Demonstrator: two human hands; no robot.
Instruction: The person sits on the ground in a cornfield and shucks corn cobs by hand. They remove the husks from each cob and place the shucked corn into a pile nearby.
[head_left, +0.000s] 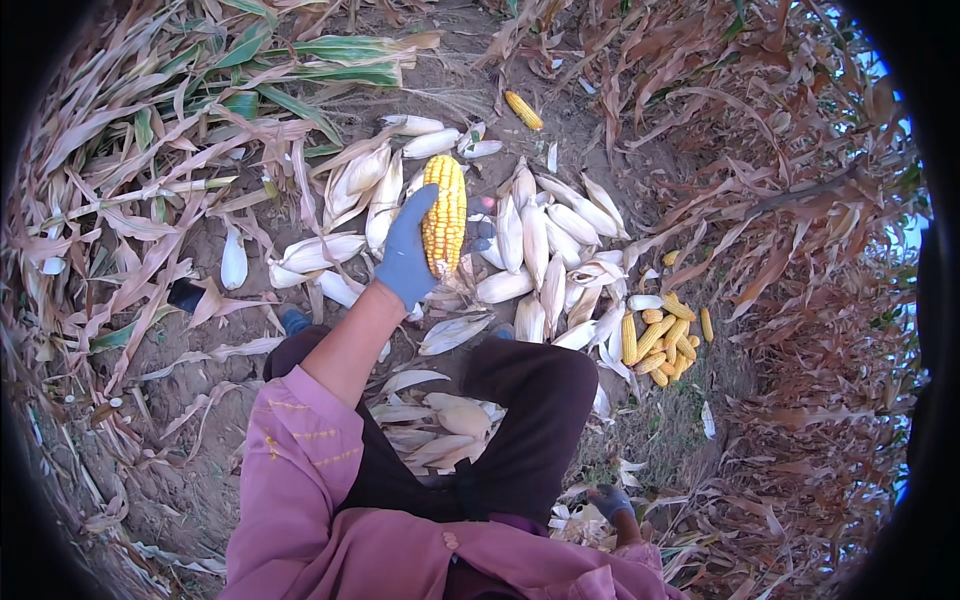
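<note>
My left hand (409, 255), in a grey-blue work glove, holds a bare yellow ear of corn (445, 210) upright, its thumb along the left side. Beyond the ear's right edge some glove fingertips show. Low on the right, beside my hip, is my gloved right hand (611, 501), close to pale husk scraps; its fingers are too small to make out. Ears still in dry husks (536, 240) lie heaped to the right of the held ear. More husked-over ears (364, 180) lie to its left. Loose husks (450, 424) cover the ground between my legs.
Bare yellow ears (667, 341) form a pile at the right, and a single one (523, 110) lies farther out. Cut corn stalks and leaves (172, 127) spread over the left. Standing dry corn plants (810, 300) line the right side. A dark object (185, 295) lies among leaves.
</note>
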